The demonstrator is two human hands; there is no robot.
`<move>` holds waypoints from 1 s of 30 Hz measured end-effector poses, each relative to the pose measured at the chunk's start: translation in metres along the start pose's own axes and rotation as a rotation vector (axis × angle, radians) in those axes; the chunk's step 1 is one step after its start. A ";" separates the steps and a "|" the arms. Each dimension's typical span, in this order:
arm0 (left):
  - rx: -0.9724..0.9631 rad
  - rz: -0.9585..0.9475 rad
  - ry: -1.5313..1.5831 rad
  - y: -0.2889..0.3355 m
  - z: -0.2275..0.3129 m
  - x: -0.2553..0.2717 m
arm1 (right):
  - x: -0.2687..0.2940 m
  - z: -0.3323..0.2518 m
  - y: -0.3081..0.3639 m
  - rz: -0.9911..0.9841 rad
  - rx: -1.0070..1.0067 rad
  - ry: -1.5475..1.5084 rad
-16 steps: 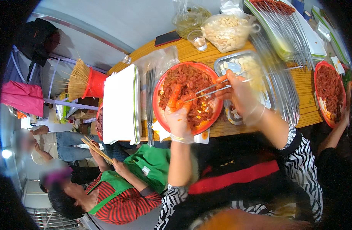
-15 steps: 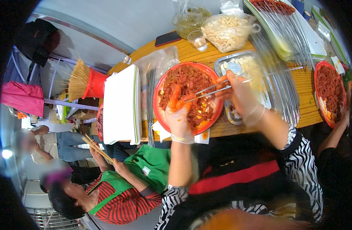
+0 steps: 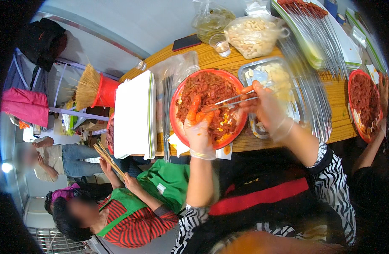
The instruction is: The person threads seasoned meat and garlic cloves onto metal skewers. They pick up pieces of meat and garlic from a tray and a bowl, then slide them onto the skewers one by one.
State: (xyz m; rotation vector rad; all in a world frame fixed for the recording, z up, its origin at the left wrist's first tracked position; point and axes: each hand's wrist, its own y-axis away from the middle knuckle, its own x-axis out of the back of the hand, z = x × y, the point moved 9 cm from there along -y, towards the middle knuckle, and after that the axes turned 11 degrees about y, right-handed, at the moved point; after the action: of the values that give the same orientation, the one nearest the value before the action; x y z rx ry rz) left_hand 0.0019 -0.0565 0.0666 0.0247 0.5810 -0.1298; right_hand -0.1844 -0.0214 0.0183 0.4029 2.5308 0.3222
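My left hand [image 3: 198,132], in a thin clear glove stained red, is closed with its fingers pinched around a piece of red marinated meat. Two thin metal skewers [image 3: 229,102] reach from my gloved right hand [image 3: 266,108] to those fingertips. The right fingers are closed around the skewers, whose other ends blur away to the right. Both hands work above a red bowl [image 3: 174,125] heaped with marinated meat strips [image 3: 203,86]. How far the tips go into the piece is hidden by my left fingers.
Right of the bowl, a metal tray [image 3: 242,73] holds pale slices, beside many skewers [image 3: 319,110]. More skewers [image 3: 166,108] and stacked white trays [image 3: 134,114] lie left. A bag of pale pieces [image 3: 251,36], a cup [image 3: 222,47] and a phone [image 3: 186,42] stand behind. Co-workers sit both sides.
My right hand and the skewers have shifted slightly; my left hand stays nearly in place over the bowl. The co-worker at left has turned their head and moved the wooden sticks slightly.
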 end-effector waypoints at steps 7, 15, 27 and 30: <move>0.011 -0.093 0.115 -0.001 -0.009 0.004 | 0.000 0.001 -0.002 0.008 -0.009 -0.001; 0.124 -0.065 0.027 -0.002 -0.032 0.030 | 0.000 -0.006 -0.001 0.075 0.036 -0.030; 0.238 -0.124 -0.196 0.004 -0.037 0.041 | 0.002 -0.010 0.001 0.077 0.099 0.023; 0.295 -0.100 -0.079 0.003 -0.038 0.038 | -0.001 -0.017 0.006 0.082 0.143 0.095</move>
State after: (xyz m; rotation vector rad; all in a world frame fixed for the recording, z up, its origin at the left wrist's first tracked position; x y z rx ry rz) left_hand 0.0132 -0.0553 0.0135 0.2763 0.4806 -0.3117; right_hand -0.1914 -0.0187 0.0344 0.5601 2.6442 0.1952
